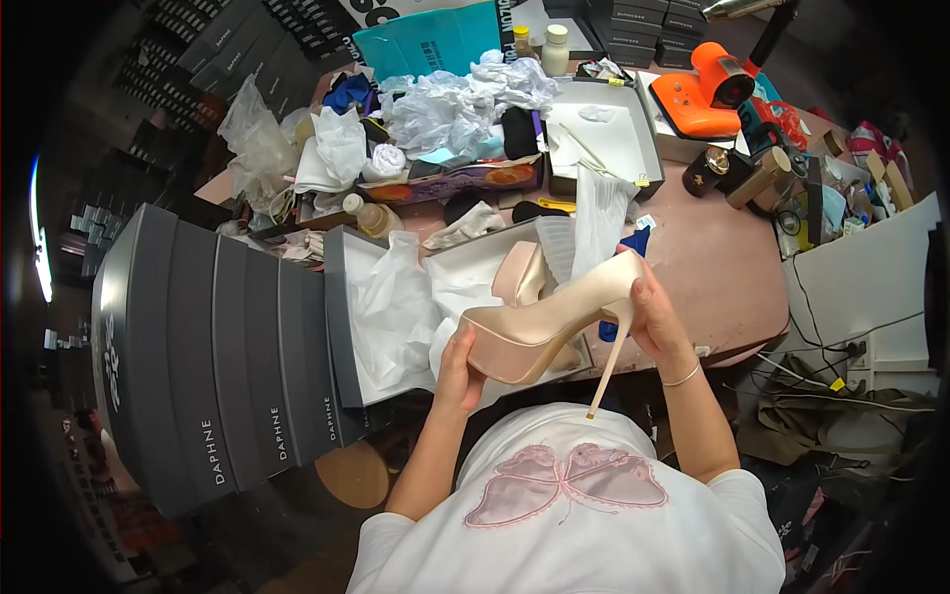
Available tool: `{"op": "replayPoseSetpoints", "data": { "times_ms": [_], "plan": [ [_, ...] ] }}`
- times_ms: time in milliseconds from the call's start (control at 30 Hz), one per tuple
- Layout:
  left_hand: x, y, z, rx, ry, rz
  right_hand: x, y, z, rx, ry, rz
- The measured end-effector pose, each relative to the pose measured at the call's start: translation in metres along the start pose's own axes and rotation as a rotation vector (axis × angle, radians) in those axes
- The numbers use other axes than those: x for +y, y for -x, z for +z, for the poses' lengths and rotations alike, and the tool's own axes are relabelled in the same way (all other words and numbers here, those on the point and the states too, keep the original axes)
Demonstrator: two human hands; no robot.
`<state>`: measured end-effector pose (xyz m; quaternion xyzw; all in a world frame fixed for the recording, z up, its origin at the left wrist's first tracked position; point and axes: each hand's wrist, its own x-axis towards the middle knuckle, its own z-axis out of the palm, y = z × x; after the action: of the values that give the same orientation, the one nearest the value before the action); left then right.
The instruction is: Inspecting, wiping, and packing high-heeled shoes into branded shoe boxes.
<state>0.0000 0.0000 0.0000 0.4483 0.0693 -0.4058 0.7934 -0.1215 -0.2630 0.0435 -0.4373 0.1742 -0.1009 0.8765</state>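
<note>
Between my hands is a pale champagne platform high-heeled shoe, its toe to the left and its thin heel slanting down toward me. My left hand is closed round the toe end. At the back, my right hand grips the shoe by its heel counter. Just beyond it, a second matching shoe stands partly hidden in an open grey shoebox lined with white tissue paper. A dark blue cloth shows behind my right hand.
Several dark grey shoeboxes are stacked at the left. Crumpled paper fills the table's far side, beside an open box. An orange device and bottles stand at the far right. Cables hang off the right edge.
</note>
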Motion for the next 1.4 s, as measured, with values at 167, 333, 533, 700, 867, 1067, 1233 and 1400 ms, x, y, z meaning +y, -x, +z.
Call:
{"op": "replayPoseSetpoints", "data": {
  "times_ms": [167,333,533,700,867,1067,1233,1400],
  "plan": [
    [-0.009,-0.014,0.018,0.008,-0.030,0.024,-0.012,0.008,-0.018,0.048,-0.001,-0.008],
    [-0.005,-0.024,0.032,-0.008,-0.035,0.142,-0.015,0.021,-0.033,0.058,-0.037,0.018],
    [-0.020,-0.007,0.062,-0.053,-0.110,0.259,0.009,0.053,-0.029,0.277,-0.126,0.041],
    [-0.019,-0.019,0.050,-0.122,-0.136,0.133,0.004,0.085,-0.055,-0.125,-0.087,0.291],
    [-0.017,-0.028,0.065,-0.309,-0.316,0.033,0.012,0.087,-0.019,-0.270,0.013,0.450],
    [-0.026,-0.028,0.076,-0.346,-0.275,0.098,0.010,0.086,-0.010,-0.302,0.080,0.527],
    [-0.029,-0.029,0.062,-0.412,-0.686,0.310,0.009,0.088,-0.006,-0.277,0.016,0.528],
    [-0.029,-0.020,0.056,-0.472,-0.643,0.225,0.014,0.091,-0.001,-0.284,-0.006,0.545]
  ]
}}
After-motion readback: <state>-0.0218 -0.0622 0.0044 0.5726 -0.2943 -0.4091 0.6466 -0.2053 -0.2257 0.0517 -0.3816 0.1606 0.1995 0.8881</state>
